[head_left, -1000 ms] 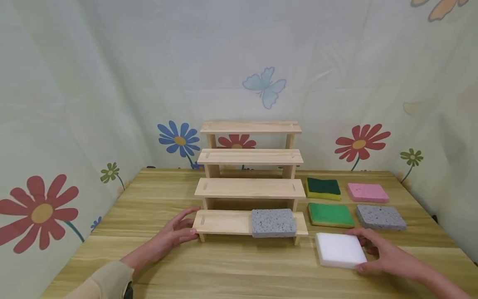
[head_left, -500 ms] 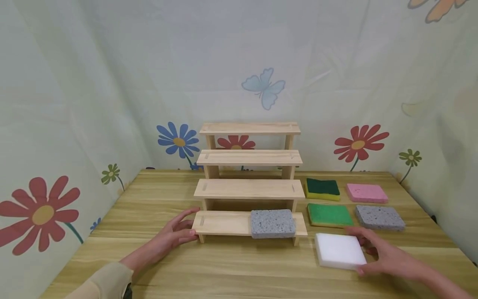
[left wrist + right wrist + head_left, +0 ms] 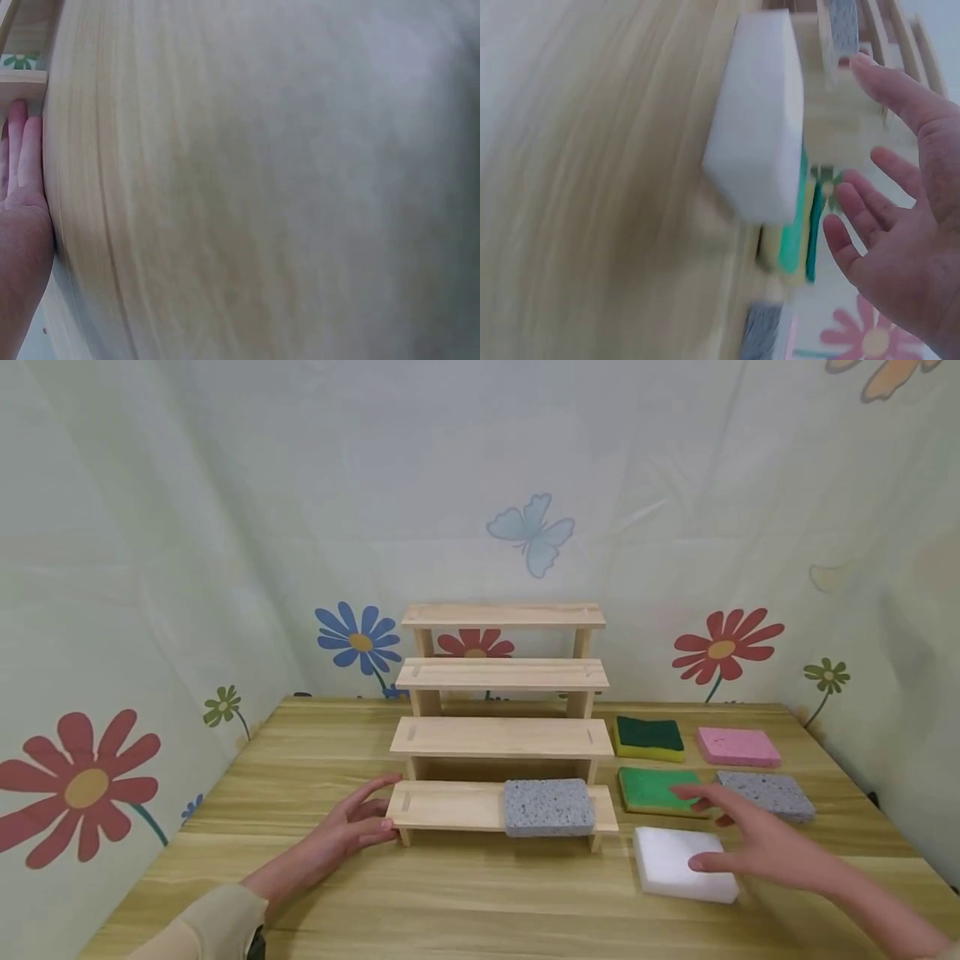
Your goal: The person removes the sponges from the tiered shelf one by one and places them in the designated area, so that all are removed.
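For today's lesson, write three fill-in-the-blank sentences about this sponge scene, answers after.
1. The grey sponge on the rack lies on its ____ step.
2. The right hand hovers over the ____ sponge.
3. The left hand touches the rack's ____ end.

Answers: lowest; white; left

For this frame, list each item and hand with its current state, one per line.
Left hand: open, fingers against the rack's left end.
Right hand: open, above the white sponge, holding nothing.
White sponge: flat on the table.
Grey sponge on rack: lying on the lowest step.
Wooden rack: upright, upper three steps bare.
Green sponge: flat on the table.
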A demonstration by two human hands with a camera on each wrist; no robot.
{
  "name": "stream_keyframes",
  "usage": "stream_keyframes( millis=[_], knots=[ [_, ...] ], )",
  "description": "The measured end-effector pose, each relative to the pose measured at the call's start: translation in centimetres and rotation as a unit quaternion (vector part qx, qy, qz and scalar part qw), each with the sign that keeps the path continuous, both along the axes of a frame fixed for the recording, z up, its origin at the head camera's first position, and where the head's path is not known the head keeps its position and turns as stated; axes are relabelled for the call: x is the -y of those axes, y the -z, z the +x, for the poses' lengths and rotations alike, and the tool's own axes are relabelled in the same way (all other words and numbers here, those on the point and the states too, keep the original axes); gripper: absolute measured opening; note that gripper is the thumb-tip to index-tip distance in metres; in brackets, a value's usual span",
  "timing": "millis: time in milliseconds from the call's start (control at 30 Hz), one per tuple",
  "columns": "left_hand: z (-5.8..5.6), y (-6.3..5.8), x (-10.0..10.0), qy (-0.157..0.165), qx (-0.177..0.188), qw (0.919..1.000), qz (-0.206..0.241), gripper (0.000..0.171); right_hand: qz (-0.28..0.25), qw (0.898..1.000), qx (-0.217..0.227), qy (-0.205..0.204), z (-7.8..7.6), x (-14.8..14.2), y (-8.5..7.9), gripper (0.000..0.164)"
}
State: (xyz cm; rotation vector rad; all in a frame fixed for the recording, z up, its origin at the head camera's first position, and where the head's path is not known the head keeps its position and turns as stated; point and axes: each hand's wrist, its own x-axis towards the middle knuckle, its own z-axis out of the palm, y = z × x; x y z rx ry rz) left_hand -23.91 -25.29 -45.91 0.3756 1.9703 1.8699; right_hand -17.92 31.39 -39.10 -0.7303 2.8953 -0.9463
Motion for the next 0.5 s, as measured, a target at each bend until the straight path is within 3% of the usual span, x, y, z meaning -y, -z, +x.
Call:
stream_keyframes(
  millis=[333, 500],
  knots=[
    [0.1, -0.1, 0.0, 0.01, -0.008, 0.9999, 0.007, 0.069, -0.035, 0.998, -0.046, -0.008, -0.9, 5.4, -1.1, 0.064],
    [0.1, -0.2, -0.1, 0.007, -0.011, 0.9999, 0.002, 0.069, -0.056, 0.997, -0.06, -0.011, -1.4, 7.3, -1.4, 0.068]
  ],
)
